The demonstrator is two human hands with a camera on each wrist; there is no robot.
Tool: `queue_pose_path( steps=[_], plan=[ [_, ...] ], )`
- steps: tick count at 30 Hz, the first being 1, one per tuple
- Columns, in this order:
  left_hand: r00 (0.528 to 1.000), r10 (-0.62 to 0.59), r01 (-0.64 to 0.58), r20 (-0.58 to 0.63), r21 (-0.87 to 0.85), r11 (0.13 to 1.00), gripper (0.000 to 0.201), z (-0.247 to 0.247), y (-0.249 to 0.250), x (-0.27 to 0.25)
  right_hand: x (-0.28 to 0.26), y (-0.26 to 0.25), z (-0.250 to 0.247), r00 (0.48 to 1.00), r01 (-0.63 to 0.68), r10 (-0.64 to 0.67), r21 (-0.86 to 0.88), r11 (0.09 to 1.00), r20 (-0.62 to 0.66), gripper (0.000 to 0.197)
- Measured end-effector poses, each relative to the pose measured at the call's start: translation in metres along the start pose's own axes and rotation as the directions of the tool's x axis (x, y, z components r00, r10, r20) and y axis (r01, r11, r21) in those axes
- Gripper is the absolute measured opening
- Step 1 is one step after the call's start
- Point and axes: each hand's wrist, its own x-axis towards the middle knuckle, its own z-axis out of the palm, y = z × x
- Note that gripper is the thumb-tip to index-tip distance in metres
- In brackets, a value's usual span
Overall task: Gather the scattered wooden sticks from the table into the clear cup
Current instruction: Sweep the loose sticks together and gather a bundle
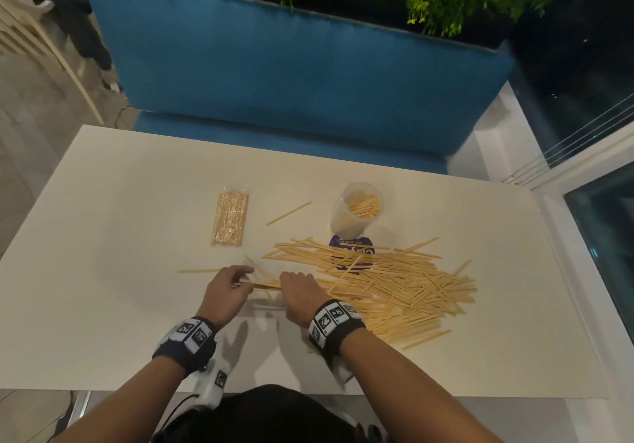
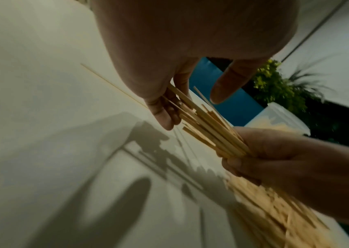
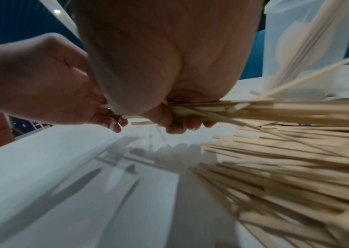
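A big heap of wooden sticks [image 1: 394, 288] lies right of the table's middle. Behind it stands the clear cup [image 1: 356, 209] with several sticks leaning inside. Low over the table, at the heap's left edge, my right hand [image 1: 291, 281] grips a bundle of sticks [image 1: 264, 285], its fingers [image 3: 179, 124] curled round the bundle. My left hand [image 1: 245, 279] cups the bundle's free ends [image 2: 201, 120]: its fingers [image 2: 164, 115] touch the stick tips and the thumb [image 2: 228, 85] stands apart. The cup [image 3: 296, 42] looms right of my right hand in the right wrist view.
A sealed packet of sticks [image 1: 230, 219] lies at the back left. A purple wrapper [image 1: 351, 254] is partly buried under the heap. Single sticks lie loose near the packet [image 1: 288, 213] and left of my hands [image 1: 199, 270]. A blue bench [image 1: 291, 65] stands beyond the table.
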Motion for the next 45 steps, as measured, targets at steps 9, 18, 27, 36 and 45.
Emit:
queue_pose_path(
  steps=[9, 18, 27, 36, 45],
  plan=[
    [0.911, -0.399, 0.337, -0.102, -0.373, 0.864, 0.079, 0.020, 0.021, 0.024, -0.002, -0.004, -0.016, 0.999, 0.017, -0.013, 0.103, 0.995, -0.046, 0.016],
    [0.879, -0.477, 0.346, -0.008, -0.678, 0.649, 0.012, 0.017, 0.033, 0.027, -0.013, 0.016, -0.012, 0.998, 0.015, -0.009, 0.095, 0.995, -0.057, 0.013],
    [0.859, -0.484, 0.169, -0.166, -0.801, 0.574, 0.027, -0.009, 0.016, 0.031, -0.019, 0.065, -0.018, 0.965, -0.257, 0.261, 0.334, 0.907, 0.035, 0.024],
    [0.919, -0.383, 0.334, 0.094, -0.702, 0.628, 0.016, 0.047, 0.042, 0.013, 0.002, 0.030, -0.015, 0.984, -0.177, 0.173, 0.367, 0.913, 0.045, 0.040],
    [0.882, -0.430, 0.399, 0.195, -0.795, 0.457, 0.044, 0.031, 0.039, 0.017, 0.009, 0.036, -0.008, 0.992, -0.118, 0.123, 0.225, 0.967, -0.010, 0.028]
  ],
)
